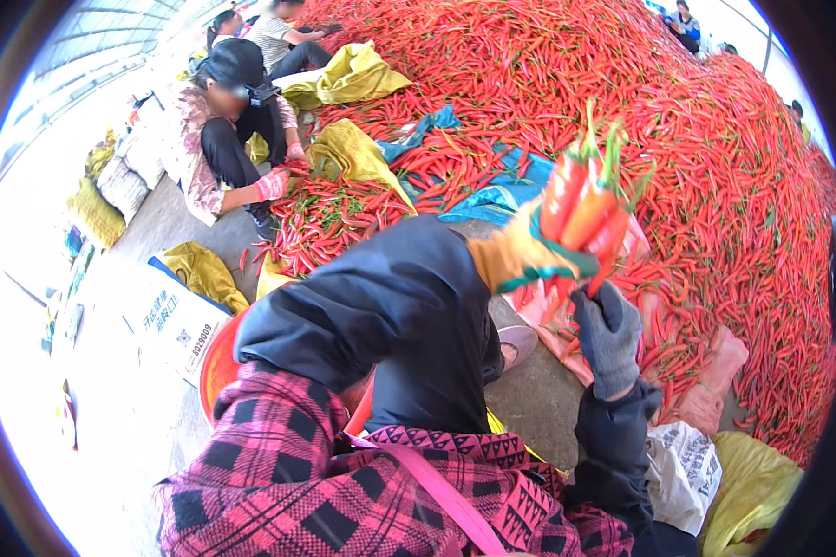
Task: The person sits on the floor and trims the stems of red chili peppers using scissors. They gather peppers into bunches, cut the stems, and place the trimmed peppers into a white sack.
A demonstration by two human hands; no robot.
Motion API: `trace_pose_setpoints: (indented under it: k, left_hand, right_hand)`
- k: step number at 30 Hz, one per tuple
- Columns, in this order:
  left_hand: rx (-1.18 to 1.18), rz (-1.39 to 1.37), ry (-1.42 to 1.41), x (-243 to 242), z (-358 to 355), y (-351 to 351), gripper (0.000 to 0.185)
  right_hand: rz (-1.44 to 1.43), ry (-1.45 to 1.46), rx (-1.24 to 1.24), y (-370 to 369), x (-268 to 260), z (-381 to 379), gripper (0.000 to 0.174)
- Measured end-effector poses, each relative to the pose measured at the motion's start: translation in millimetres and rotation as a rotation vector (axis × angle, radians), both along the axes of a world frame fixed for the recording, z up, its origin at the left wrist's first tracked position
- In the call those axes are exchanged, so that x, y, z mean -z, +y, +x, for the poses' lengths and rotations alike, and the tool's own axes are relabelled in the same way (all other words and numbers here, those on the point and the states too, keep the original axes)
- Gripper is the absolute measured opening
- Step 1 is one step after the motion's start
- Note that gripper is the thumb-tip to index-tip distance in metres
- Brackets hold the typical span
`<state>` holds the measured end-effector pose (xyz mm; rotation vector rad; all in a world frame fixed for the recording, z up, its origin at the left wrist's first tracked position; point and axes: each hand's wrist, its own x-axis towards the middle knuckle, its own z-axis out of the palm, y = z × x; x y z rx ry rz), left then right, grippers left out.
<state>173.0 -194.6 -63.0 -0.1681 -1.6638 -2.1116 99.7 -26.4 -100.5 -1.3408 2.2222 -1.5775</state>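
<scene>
A bunch of red chili peppers [579, 202], green stems pointing up, is gripped in my left hand [512, 254], which wears an orange and green work glove. Just below the bunch, my right hand [607, 334] in a grey knit glove has its fingers closed around the lower tip of a red chili pepper [601, 268]. Behind both hands spreads a huge heap of red chili peppers [731, 209]. Pink woven sacking [714, 376] lies under the loose peppers at the heap's near edge.
Across from me a co-worker [226, 132] in pink gloves sits at a smaller pepper pile [334, 223]. A red plastic tub [217, 362] is partly hidden beside my leg. Blue sheeting [491, 198], yellow sacks [205, 271] and a white printed bag [683, 473] lie around. More people sit farther back.
</scene>
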Motion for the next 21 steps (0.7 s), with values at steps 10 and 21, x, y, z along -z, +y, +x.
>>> trace_pose_setpoints:
  k: [10,21]
  left_hand:
    - [-0.059,-0.033,-0.095,61,-9,41,0.083]
    - [0.11,-0.083,-0.144,82,-10,58,0.086]
  right_hand:
    - [0.298,0.556,0.172,49,-14,3,0.018]
    - [0.191,-0.207,-0.313,75,23,-38,0.02]
